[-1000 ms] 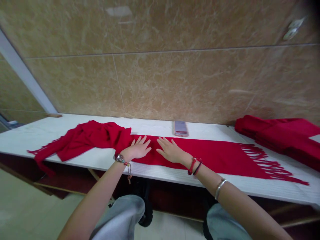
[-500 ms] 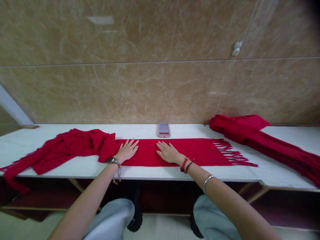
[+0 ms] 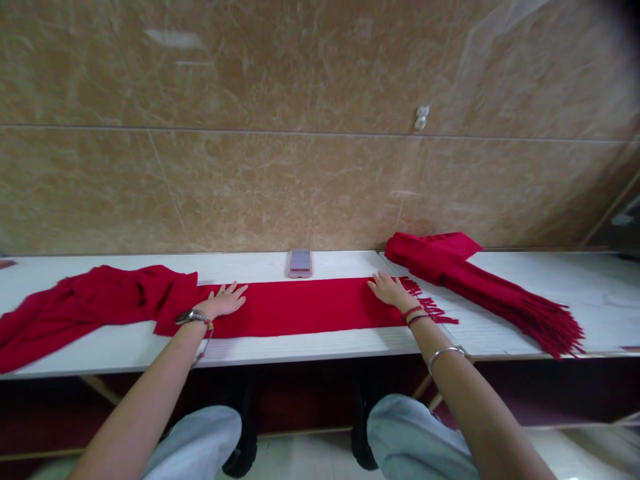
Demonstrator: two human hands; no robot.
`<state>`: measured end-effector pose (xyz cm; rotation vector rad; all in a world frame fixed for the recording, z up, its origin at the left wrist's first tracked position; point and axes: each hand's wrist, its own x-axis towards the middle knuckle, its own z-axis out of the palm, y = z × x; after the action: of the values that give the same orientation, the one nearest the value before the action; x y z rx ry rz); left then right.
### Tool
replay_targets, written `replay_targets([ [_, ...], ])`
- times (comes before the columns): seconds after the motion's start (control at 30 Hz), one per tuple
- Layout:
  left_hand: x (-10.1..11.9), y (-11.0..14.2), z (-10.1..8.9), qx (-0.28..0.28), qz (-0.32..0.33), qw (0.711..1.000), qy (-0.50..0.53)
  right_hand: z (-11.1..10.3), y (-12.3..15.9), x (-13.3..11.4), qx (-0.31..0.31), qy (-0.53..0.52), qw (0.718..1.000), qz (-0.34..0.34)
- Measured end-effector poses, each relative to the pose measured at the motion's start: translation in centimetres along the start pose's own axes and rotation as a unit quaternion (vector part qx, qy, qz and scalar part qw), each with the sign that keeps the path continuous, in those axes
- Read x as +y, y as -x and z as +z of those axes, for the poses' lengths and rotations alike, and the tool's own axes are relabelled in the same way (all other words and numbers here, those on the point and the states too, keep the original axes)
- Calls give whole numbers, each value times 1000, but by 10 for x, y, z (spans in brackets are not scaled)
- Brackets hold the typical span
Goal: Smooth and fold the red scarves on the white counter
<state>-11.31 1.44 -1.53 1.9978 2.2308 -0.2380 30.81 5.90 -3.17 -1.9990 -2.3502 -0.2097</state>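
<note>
A red scarf (image 3: 300, 307) stretches along the white table, its middle part flat and smooth. My left hand (image 3: 223, 301) lies open on it, fingers spread, where the flat part meets a bunched, crumpled heap on the left. Near the fringed right end, my right hand (image 3: 389, 292) rests open with its palm down on the cloth. The fringe shows just beyond that hand, partly covered by the wrist. Neither hand grips anything.
A phone (image 3: 300, 264) lies behind the scarf, near the tiled wall (image 3: 280, 187). To the right, a second red scarf (image 3: 465, 273) lies loosely folded, its fringe near the front edge of the white table (image 3: 320, 343). A small white fixture (image 3: 421, 117) is on the wall.
My right hand has slid right along the scarf to near its fringe, widening the gap between my hands. My left hand stays by the crumpled part. The view has shifted to the right.
</note>
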Motion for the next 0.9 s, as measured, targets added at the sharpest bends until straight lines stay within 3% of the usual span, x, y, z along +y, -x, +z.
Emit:
replay_targets([
  [0.07, 9, -2, -7, 18, -7, 1000, -22, -11, -1, -21, 28, -10, 999, -33],
  [0.17, 28, -5, -16, 41, 35, 998, -44, -34, 12, -59, 63, -64, 979, -183],
  [0.23, 44, -6, -21, 60, 100, 992, -39, -49, 31, -82, 57, -95, 956, -270],
  [0.33, 70, -5, -24, 93, 219, 971, -2, -65, 64, -105, 34, -99, 938, -329],
  [0.43, 98, -3, -26, 111, 290, 951, 9, -67, 87, -116, 29, -65, 935, -348],
  [0.57, 129, -12, -27, 91, 334, 938, 6, -59, 96, -121, 35, -22, 934, -355],
  [0.7, 148, -33, -29, 77, 338, 938, 24, -51, 94, -123, 66, 12, 927, -370],
  [0.9, 159, -63, -35, 64, 311, 945, 73, -46, 89, -125, 121, -4, 925, -360],
])
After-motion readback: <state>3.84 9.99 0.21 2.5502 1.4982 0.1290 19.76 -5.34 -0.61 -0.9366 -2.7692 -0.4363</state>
